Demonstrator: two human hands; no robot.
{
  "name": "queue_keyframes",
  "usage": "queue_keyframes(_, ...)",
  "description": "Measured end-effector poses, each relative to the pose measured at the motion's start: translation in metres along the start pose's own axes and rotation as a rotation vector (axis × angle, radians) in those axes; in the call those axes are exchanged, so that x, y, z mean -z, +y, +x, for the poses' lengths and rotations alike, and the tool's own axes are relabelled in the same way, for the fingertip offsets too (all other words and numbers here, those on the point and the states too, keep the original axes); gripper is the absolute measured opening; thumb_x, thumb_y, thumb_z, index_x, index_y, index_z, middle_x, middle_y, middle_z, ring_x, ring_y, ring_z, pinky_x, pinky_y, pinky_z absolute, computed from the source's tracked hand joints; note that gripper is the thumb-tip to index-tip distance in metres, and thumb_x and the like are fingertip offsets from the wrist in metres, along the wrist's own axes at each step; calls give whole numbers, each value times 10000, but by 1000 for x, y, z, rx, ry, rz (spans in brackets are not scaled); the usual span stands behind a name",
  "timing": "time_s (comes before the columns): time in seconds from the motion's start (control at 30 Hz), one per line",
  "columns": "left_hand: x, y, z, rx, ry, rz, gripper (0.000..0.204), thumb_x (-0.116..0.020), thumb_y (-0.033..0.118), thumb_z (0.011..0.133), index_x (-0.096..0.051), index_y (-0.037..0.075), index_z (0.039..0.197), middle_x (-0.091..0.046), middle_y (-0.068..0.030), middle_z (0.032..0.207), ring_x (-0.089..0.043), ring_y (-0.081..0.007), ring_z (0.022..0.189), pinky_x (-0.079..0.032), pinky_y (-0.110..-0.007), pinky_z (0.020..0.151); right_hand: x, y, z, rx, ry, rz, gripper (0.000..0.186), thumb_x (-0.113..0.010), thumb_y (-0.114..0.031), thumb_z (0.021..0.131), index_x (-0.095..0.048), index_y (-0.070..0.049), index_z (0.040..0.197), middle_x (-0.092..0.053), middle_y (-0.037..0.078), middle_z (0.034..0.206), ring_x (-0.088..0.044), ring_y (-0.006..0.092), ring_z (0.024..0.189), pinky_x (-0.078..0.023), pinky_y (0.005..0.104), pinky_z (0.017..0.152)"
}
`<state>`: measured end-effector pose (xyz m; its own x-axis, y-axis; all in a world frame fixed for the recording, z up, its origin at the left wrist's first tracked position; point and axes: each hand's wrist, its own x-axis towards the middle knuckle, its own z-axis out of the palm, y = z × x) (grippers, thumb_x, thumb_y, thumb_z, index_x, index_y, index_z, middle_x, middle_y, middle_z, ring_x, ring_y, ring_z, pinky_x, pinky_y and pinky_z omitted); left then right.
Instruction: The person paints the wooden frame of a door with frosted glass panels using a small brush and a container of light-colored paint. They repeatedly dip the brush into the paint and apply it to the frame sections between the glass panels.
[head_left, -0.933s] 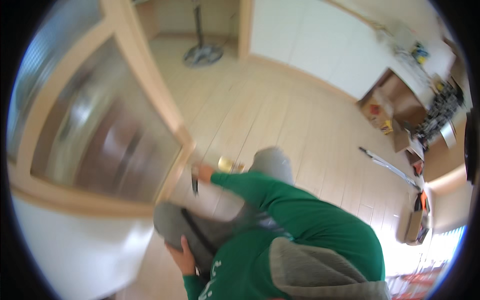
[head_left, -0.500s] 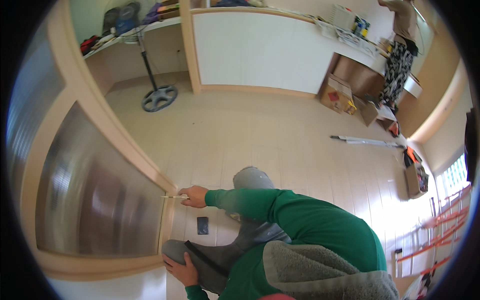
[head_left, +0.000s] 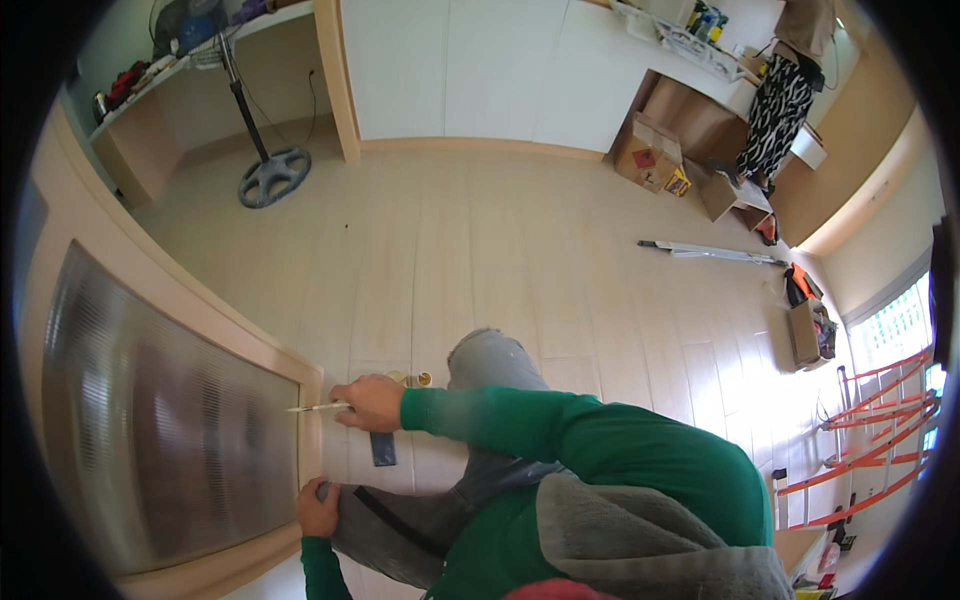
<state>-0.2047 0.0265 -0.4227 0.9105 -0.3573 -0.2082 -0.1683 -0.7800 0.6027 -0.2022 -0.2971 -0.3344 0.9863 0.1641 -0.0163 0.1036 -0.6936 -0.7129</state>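
1. Pale plank flooring (head_left: 520,240) spreads across the middle, reaching up towards twelve o'clock.
2. Between eight and nine o'clock stands a glazed panel (head_left: 190,410), its ribbed, see-through sheet set in a light wooden frame (head_left: 311,400).
3. Near four o'clock is an orange ladder (head_left: 850,465), well apart from the hands.
4. At two o'clock a co-worker (head_left: 775,120) in patterned trousers stands with the head out of view.
5. Between one and two o'clock, a cardboard box (head_left: 645,155) sits on the floor.
6. Towards seven o'clock the left hand (head_left: 318,510) is by the bent knee, beside the frame's lower corner; whether it grips anything, I cannot tell. It is apart from the right hand (head_left: 370,403), which lies between seven and eight, fingers closed round a tool.
7. At seven o'clock a dark flat rectangle (head_left: 383,449) lies just below the right hand.
8. That slim pale tool (head_left: 318,407) points to nine o'clock, crossing the frame's edge; contact is unclear. A light pinch, the wrist braced on the wood and gentle pressure should steady the tip and spare the sheet.
9. Small yellow pieces (head_left: 424,380) lie near the right wrist, towards seven o'clock, best kept clear of the sleeve.
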Motion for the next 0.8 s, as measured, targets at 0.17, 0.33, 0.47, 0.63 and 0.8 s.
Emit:
queue_keyframes(0.17,14,5,-8,7,-21,-52,321,-724,210,872,-706,-9,1106,-711,-214,1080,-673,-383,1060,-510,-436,975,14,-11,-4,89,2,73,384,-642,-338,959,-624,-45,1208,-727,203,942,-709,423,857,-550,531,769)
queue_keyframes(0.33,43,19,-20,30,-143,-92,269,-684,152,871,-701,-9,1086,-711,-194,1065,-685,-367,1030,-517,-419,960,22,-3,10,-36,-241,36,340,-641,-282,917,-632,-6,1114,-721,211,900,-715,415,846,-559,543,757)
queue_keyframes(0.47,60,30,-32,114,-301,-212,256,-684,164,873,-713,16,1081,-723,-183,1060,-695,-362,1015,-527,-410,950,26,7,13,-142,-287,88,327,-625,-300,925,-618,-31,1109,-717,229,917,-712,422,802,-558,545,726)
queue_keyframes(0.63,44,81,-45,59,-550,261,352,-677,380,867,-771,85,1033,-758,-140,1021,-706,-368,975,-550,-473,895,32,40,-26,-430,-234,216,371,-607,-307,935,-615,-88,1234,-730,194,957,-696,422,943,-542,559,825)
queue_keyframes(0.8,-25,212,-173,-239,-1260,-45,444,-413,385,1055,-701,115,1258,-706,-225,1213,-668,-402,1138,-497,-506,1005,157,-18,-144,-750,-14,267,434,-630,-347,948,-613,-134,1326,-746,184,1072,-696,412,1015,-553,519,887)
